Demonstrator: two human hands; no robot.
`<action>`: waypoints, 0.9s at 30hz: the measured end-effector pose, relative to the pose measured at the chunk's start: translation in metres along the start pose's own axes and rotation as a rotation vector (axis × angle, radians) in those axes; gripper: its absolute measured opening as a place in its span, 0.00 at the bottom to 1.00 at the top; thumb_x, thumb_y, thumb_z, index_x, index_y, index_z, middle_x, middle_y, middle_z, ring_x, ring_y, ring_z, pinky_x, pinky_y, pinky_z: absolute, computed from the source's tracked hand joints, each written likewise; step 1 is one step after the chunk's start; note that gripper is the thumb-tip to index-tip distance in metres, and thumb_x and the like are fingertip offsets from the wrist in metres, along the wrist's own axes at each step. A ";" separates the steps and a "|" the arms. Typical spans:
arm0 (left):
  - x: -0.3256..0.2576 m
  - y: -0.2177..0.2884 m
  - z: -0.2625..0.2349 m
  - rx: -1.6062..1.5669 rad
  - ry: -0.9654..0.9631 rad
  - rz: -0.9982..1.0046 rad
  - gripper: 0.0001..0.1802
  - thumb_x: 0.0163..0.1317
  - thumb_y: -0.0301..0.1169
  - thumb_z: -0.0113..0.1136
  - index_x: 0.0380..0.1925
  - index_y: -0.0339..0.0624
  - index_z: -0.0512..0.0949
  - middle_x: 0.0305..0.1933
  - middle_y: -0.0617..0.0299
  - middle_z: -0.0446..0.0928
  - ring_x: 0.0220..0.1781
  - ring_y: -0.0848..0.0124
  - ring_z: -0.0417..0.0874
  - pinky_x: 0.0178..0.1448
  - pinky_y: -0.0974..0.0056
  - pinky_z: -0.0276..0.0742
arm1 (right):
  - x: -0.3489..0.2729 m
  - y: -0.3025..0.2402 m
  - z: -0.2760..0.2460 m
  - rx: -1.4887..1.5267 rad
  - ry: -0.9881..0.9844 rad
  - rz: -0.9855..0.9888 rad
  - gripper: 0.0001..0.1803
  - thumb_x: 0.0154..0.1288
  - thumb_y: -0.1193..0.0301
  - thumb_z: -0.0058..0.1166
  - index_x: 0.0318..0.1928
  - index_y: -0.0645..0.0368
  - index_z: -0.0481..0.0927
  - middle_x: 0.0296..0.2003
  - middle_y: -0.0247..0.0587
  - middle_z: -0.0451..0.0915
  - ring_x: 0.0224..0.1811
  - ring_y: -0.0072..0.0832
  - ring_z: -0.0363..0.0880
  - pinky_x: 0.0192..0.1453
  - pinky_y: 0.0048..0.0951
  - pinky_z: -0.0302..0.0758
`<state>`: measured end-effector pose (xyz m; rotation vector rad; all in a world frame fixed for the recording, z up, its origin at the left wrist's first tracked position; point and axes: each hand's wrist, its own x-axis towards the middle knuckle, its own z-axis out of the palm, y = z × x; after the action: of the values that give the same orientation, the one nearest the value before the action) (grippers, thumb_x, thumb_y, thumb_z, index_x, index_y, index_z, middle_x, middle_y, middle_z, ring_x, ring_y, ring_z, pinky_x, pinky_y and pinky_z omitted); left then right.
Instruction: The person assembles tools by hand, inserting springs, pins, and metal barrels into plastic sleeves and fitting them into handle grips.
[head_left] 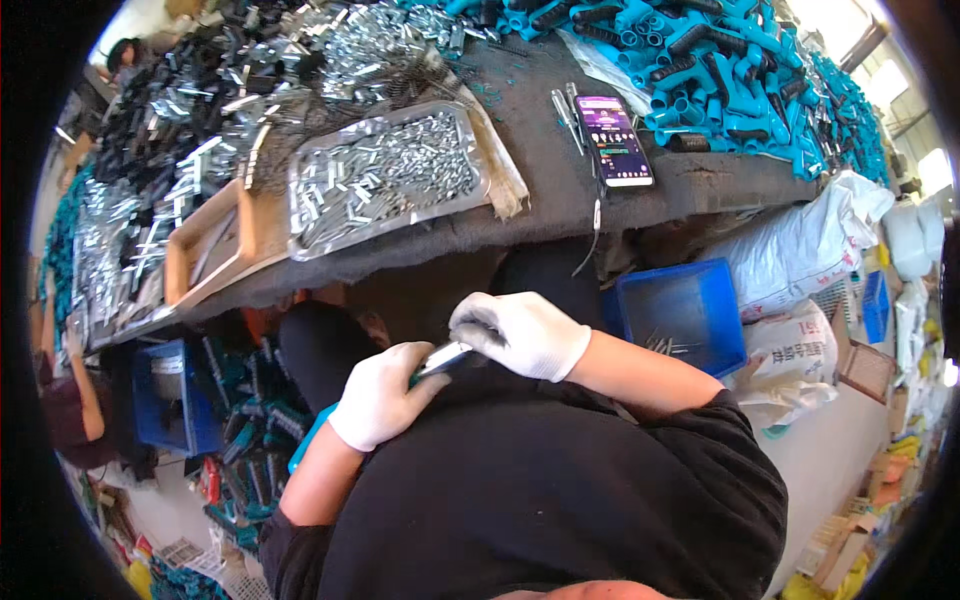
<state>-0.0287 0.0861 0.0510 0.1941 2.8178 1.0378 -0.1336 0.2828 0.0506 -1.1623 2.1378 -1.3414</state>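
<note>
My left hand (382,394), in a white glove, is closed around a part with a shiny metal face and a dark edge (442,360). The part lies tilted in front of my belly, and the palm covers much of it. My right hand (522,334), also gloved, is bent over the part's upper end, with thumb and fingers drawn together. What sits between those fingers is hidden. A strip of teal plastic (310,440) shows beside my left wrist; whether it belongs to the held part I cannot tell.
On the cloth-covered bench (530,110) are a metal tray (297,215) of small pins, a wooden box (178,270), a lit phone (614,142) and teal housings (720,85). A blue bin (735,310) and sacks (800,240) stand right; another person's arm (88,395) is far left.
</note>
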 end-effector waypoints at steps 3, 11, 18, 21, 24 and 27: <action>-0.026 0.021 0.003 0.007 -0.020 0.007 0.20 0.57 0.39 0.61 0.44 0.35 0.77 0.39 0.45 0.79 0.42 0.50 0.81 0.46 0.56 0.76 | -0.025 -0.023 -0.007 -0.063 -0.144 0.004 0.11 0.64 0.65 0.54 0.43 0.58 0.76 0.30 0.49 0.80 0.34 0.44 0.81 0.39 0.38 0.76; -0.049 0.041 0.017 -0.096 -0.093 0.106 0.21 0.59 0.39 0.60 0.46 0.34 0.76 0.38 0.44 0.79 0.43 0.50 0.80 0.48 0.57 0.75 | -0.074 -0.044 0.000 -0.102 -0.010 -0.025 0.08 0.65 0.67 0.53 0.41 0.58 0.77 0.30 0.46 0.80 0.33 0.44 0.81 0.39 0.36 0.76; -0.051 0.027 0.021 -0.124 -0.084 0.125 0.21 0.59 0.40 0.60 0.45 0.34 0.76 0.38 0.44 0.79 0.43 0.50 0.80 0.48 0.56 0.75 | -0.072 -0.055 -0.002 -0.228 -0.069 -0.125 0.10 0.63 0.66 0.55 0.41 0.58 0.76 0.34 0.47 0.80 0.38 0.46 0.81 0.40 0.40 0.75; -0.053 0.021 0.023 -0.129 -0.067 0.129 0.21 0.59 0.40 0.60 0.44 0.34 0.76 0.38 0.44 0.79 0.42 0.50 0.80 0.47 0.56 0.75 | -0.061 -0.046 0.001 -0.242 -0.123 0.075 0.08 0.60 0.71 0.56 0.40 0.56 0.76 0.33 0.43 0.76 0.36 0.45 0.79 0.40 0.37 0.76; -0.051 0.017 0.018 -0.127 -0.062 0.076 0.21 0.59 0.40 0.60 0.44 0.34 0.76 0.37 0.45 0.79 0.42 0.50 0.81 0.47 0.56 0.75 | -0.054 -0.041 0.004 -0.245 0.006 -0.321 0.08 0.64 0.69 0.53 0.41 0.56 0.75 0.30 0.47 0.79 0.35 0.45 0.81 0.40 0.39 0.76; -0.050 0.011 0.021 -0.160 -0.158 0.121 0.22 0.59 0.40 0.61 0.46 0.32 0.76 0.40 0.42 0.79 0.44 0.51 0.81 0.48 0.57 0.75 | -0.049 -0.043 0.006 -0.197 -0.068 -0.048 0.08 0.63 0.68 0.55 0.41 0.56 0.75 0.33 0.46 0.77 0.36 0.45 0.80 0.41 0.38 0.76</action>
<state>0.0246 0.0998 0.0462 0.4135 2.5963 1.2093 -0.0817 0.3092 0.0792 -1.3222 2.2452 -1.1130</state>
